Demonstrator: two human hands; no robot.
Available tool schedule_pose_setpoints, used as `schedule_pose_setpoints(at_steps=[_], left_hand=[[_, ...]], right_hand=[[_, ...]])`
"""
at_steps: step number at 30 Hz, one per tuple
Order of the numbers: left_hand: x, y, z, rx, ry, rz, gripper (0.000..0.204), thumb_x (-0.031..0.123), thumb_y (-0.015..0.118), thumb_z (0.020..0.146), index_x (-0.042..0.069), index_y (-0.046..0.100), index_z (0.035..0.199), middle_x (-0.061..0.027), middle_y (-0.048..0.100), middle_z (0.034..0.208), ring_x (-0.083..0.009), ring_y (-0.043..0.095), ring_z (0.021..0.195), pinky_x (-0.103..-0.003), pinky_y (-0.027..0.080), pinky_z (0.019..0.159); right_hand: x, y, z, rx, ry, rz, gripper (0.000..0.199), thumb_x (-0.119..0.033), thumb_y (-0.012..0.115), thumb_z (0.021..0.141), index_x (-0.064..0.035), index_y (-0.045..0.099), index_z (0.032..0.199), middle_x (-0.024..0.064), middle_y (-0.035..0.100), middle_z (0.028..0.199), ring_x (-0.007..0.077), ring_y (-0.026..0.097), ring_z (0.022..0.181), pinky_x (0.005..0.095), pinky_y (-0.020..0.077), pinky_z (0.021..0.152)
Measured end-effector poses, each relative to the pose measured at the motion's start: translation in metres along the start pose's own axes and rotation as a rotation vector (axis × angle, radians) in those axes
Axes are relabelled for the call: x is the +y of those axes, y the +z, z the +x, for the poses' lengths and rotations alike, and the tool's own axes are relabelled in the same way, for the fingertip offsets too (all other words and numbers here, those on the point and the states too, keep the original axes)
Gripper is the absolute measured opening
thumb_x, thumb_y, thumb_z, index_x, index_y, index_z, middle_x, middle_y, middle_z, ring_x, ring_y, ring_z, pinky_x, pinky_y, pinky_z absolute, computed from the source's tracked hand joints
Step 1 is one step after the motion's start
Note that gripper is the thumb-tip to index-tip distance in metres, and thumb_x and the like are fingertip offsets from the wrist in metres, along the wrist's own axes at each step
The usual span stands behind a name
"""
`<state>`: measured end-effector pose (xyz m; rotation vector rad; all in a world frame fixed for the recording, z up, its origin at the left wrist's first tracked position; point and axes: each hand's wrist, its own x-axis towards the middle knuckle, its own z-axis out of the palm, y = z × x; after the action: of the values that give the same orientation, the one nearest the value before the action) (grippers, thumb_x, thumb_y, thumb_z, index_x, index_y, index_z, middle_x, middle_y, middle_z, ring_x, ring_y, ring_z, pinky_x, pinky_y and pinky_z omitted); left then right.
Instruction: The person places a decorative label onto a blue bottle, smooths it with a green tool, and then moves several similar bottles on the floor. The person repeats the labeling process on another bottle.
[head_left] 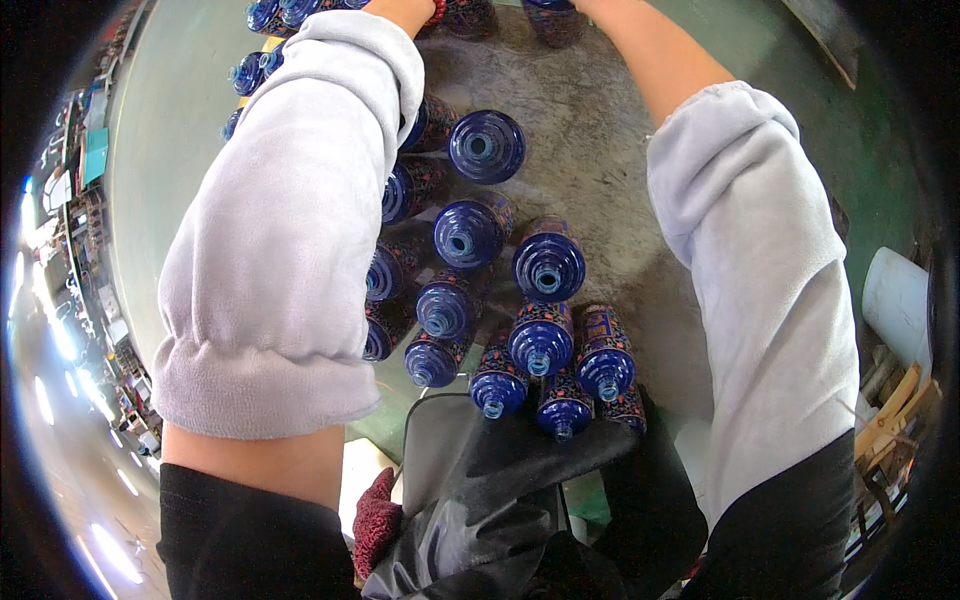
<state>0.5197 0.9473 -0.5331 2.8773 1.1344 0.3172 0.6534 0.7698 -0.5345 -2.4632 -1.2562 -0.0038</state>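
the blue bottles (470, 232) stand upright in rows on the grey floor (600, 130), running from six o'clock up to twelve, open necks facing the camera; whether anything is inside cannot be told; several are hidden behind the left sleeve (290, 220); both hands are cut off at the top edge near twelve o'clock, so whether the fingers are spread or clasping anything cannot be told; the right sleeve (760, 260) runs along three o'clock; a dark apron (480, 490) lies at six; a white bucket (895, 300) sits at three.
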Motion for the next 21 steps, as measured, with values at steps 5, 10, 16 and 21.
schedule_pose_setpoints(at_steps=[5,10,16,21], left_hand=[[0.004,-0.002,0.001,-0.064,-0.070,-0.003,0.038,0.032,0.067,0.089,-0.001,0.066,0.107,-0.0294,0.070,0.106,-0.0421,0.068,0.105,-0.047,0.055,0.091],[0.003,0.001,-0.002,-0.040,-0.028,0.003,0.038,0.032,0.067,0.090,-0.001,0.066,0.108,-0.0280,0.070,0.105,-0.0412,0.068,0.105,-0.046,0.055,0.092],[-0.002,0.004,-0.003,-0.036,0.013,0.021,0.035,0.032,0.067,0.090,0.000,0.065,0.105,-0.0271,0.071,0.102,-0.0413,0.068,0.102,-0.047,0.055,0.090],[-0.003,0.005,-0.002,-0.037,0.016,0.015,0.036,0.033,0.068,0.090,-0.001,0.064,0.104,-0.0278,0.070,0.101,-0.0419,0.068,0.101,-0.048,0.055,0.089]], right_hand=[[-0.008,-0.003,-0.008,-0.038,0.136,0.157,0.029,-0.013,0.054,0.093,-0.0017,0.071,0.113,0.0244,0.068,0.109,0.0415,0.068,0.101,0.0500,0.0547,0.090],[-0.007,-0.011,-0.028,-0.098,-0.120,0.041,0.035,-0.015,0.050,0.096,-0.0135,0.060,0.130,0.0208,0.057,0.121,0.0400,0.065,0.107,0.0504,0.0538,0.092],[0.009,-0.022,-0.022,-0.147,-0.324,-0.146,0.024,-0.015,0.051,0.095,-0.0116,0.063,0.116,0.0173,0.061,0.115,0.0362,0.064,0.104,0.0470,0.0552,0.089],[0.021,-0.011,-0.017,0.006,-0.384,-0.064,0.016,-0.016,0.059,0.090,-0.0101,0.062,0.105,0.0150,0.063,0.109,0.0355,0.064,0.104,0.0461,0.0556,0.087]])
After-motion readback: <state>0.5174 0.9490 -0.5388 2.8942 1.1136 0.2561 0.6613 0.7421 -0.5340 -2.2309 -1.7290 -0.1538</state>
